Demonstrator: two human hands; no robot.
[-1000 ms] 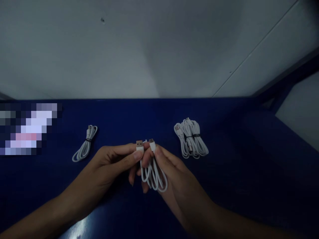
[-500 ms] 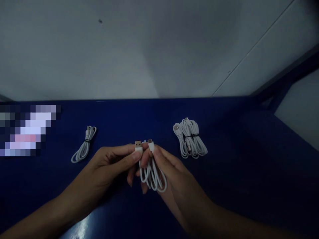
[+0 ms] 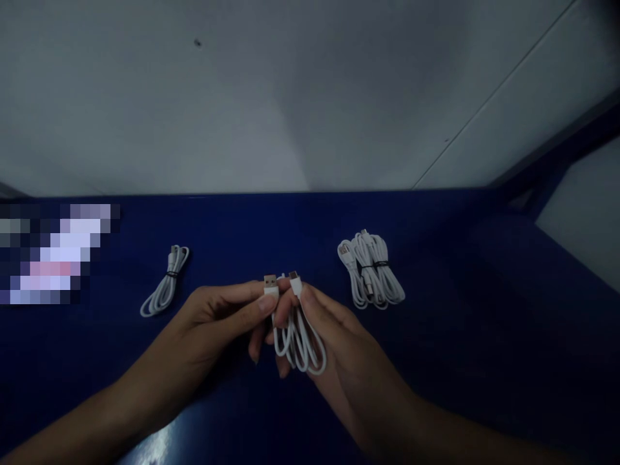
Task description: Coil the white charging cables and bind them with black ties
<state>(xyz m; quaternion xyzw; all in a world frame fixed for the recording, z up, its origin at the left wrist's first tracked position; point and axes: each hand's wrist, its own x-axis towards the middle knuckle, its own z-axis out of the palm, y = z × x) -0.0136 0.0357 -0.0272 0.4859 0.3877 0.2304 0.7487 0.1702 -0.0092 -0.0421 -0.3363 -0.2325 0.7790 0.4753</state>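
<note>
Between my hands hangs a coiled white USB cable (image 3: 303, 345), its loops dangling below my fingers. My left hand (image 3: 213, 329) pinches the wide USB plug (image 3: 270, 285) between thumb and index finger, metal end up. With thumb and fingers closed, my right hand (image 3: 346, 349) grips the smaller plug (image 3: 295, 283) and the loops beneath it. Both plugs point upward, side by side and a little apart. Some fingers are hidden behind the coil.
Left on the blue table (image 3: 252, 232) lies one white cable (image 3: 165, 284) bound with a black tie. To the right sits a bunch of several tied white cables (image 3: 372, 271). A pixelated bright patch (image 3: 62, 252) covers the far left. A pale wall (image 3: 194, 129) rises behind.
The whole view has shifted very slightly. Both hands keep the same hold on the two plugs.
</note>
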